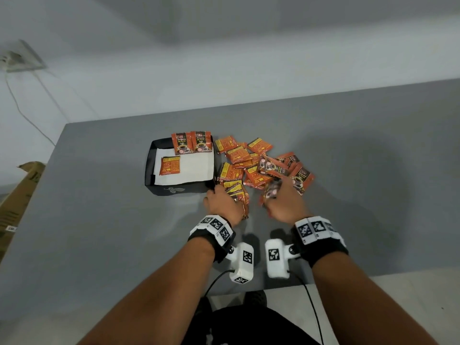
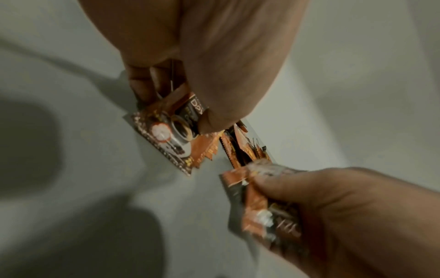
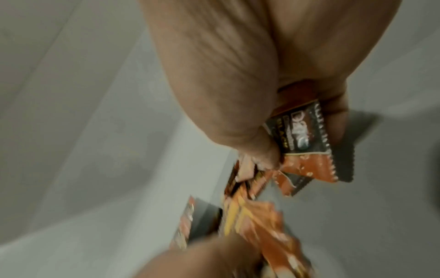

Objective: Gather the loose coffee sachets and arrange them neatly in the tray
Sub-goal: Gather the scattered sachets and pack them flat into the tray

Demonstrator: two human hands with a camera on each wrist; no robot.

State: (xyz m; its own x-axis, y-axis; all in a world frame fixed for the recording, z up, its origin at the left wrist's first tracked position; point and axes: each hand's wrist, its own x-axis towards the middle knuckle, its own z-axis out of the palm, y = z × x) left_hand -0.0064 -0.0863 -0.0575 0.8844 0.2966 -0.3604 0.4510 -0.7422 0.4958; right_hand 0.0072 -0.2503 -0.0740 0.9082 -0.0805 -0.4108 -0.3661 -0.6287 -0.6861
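A black tray (image 1: 150, 168) lined with white paper sits left of centre on the grey table. It holds two orange-and-black sachets (image 1: 191, 143) standing against its back wall and one (image 1: 170, 165) lying flat. A loose pile of sachets (image 1: 251, 160) lies just right of the tray. At the pile's near edge my left hand (image 1: 225, 202) grips a small stack of sachets (image 1: 239, 194). In the left wrist view its thumb (image 2: 214, 120) presses on the front sachet (image 2: 166, 135). My right hand (image 1: 280, 199) pinches one sachet (image 1: 270, 192), seen in the right wrist view as a printed packet (image 3: 309, 165).
A cardboard box (image 1: 17, 202) stands beyond the table's left edge. A wall socket with a cable (image 1: 20, 56) is on the wall at far left. Bare grey tabletop (image 1: 373, 183) extends right of the pile and in front of the tray.
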